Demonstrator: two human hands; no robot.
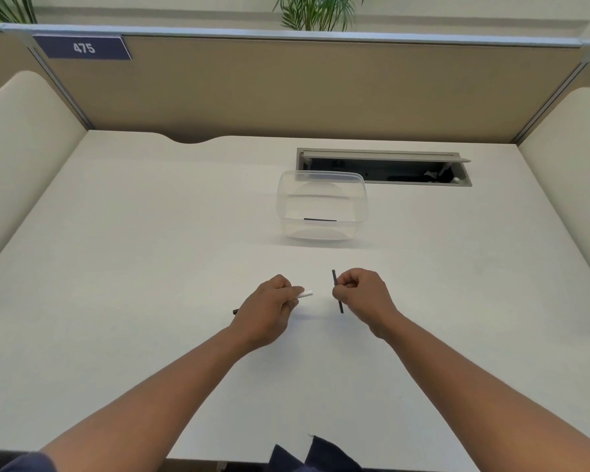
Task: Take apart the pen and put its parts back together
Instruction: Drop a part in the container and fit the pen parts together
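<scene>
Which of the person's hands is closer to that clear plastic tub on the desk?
Right. The right hand sits just below the clear tub; the left hand is lower and further left.

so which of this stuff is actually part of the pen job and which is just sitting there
In the job:
- white pen barrel, in the left hand
- thin dark refill, in the right hand

Lying about:
- clear plastic container
- open cable hatch
- sign 475
- plant

pen barrel (pixel 305 295): we see only its white end past the left fingers (pixel 292 294), middle hidden | dark rod (pixel 335 279): mid-length covered by right fingers (pixel 346 284), too thin to identify | worktop (pixel 150 250): near edge cut off
</scene>
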